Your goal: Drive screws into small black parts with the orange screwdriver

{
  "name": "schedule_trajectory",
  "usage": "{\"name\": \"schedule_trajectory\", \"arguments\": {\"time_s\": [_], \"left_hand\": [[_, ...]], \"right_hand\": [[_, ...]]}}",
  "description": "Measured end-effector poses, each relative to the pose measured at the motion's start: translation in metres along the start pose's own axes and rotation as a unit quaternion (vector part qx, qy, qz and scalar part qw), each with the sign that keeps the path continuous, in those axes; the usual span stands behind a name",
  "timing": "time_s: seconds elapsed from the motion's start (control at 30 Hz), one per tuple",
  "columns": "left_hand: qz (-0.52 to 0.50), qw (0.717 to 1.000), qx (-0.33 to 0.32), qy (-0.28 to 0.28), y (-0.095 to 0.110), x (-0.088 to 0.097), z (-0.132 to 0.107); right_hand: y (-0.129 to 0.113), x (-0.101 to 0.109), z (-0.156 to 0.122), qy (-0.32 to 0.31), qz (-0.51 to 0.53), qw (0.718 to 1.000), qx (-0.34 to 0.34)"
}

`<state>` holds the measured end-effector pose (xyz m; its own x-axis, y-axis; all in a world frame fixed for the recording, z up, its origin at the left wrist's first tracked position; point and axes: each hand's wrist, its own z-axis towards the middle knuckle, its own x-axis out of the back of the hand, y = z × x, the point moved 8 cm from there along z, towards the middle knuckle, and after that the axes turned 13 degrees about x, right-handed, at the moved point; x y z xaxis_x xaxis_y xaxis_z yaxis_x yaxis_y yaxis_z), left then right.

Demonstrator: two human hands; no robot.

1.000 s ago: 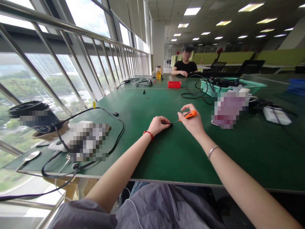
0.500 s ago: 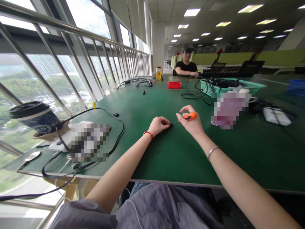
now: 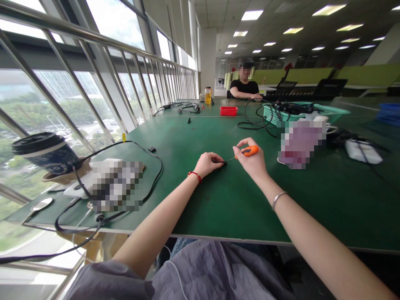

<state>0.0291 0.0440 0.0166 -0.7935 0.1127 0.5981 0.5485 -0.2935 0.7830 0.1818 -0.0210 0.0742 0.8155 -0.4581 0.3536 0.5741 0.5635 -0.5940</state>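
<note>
My right hand [image 3: 252, 160] is closed around the orange-and-black handle of a screwdriver [image 3: 250, 151]. Its thin metal shaft points left and slightly down, and the tip meets a small black part [image 3: 224, 163]. That part is pinched between the thumb and fingers of my left hand [image 3: 209, 163], low over the green table [image 3: 200, 137]. Most of the black part is hidden by my fingers, so its kind cannot be made out.
A coffee cup [image 3: 46, 153], cables and a blurred-out item lie on the left. To the right are a pixelated pinkish object [image 3: 298, 143], a white adapter [image 3: 363, 151] and a green basket [image 3: 333, 112] of cables. A red tray [image 3: 228, 111] stands farther back; a person [image 3: 244, 88] sits beyond.
The fingers of my right hand have closed in more around the screwdriver handle, which shifted very slightly. My left hand and the black part stay in place.
</note>
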Motion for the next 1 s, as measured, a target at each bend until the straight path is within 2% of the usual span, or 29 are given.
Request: {"name": "schedule_trajectory", "arguments": {"time_s": [0.23,0.43,0.6,0.67,0.73,0.8,1.0], "left_hand": [[0.001,1.000,-0.005,0.005,-0.002,0.000,0.001],[0.004,1.000,-0.003,0.002,-0.003,-0.001,0.001],[0.000,1.000,-0.001,0.000,-0.004,-0.003,0.001],[0.000,1.000,0.000,-0.002,-0.004,-0.003,0.002],[-0.001,1.000,-0.003,-0.002,-0.004,-0.003,0.001],[-0.004,1.000,-0.009,-0.002,-0.002,-0.002,0.001],[-0.007,1.000,-0.006,-0.007,-0.002,-0.002,0.000]], "right_hand": [[-0.002,-0.001,0.000,0.023,0.047,0.998,0.041],[-0.002,0.001,0.001,-0.021,-0.004,0.999,0.026],[0.003,0.010,0.007,0.009,-0.004,0.997,0.077],[0.008,-0.001,0.006,-0.050,-0.029,0.992,0.109],[0.014,-0.019,0.000,-0.143,-0.063,0.977,0.141],[0.023,-0.033,-0.006,-0.205,-0.104,0.962,0.145],[0.037,-0.051,-0.013,-0.267,-0.188,0.937,0.124]]}}
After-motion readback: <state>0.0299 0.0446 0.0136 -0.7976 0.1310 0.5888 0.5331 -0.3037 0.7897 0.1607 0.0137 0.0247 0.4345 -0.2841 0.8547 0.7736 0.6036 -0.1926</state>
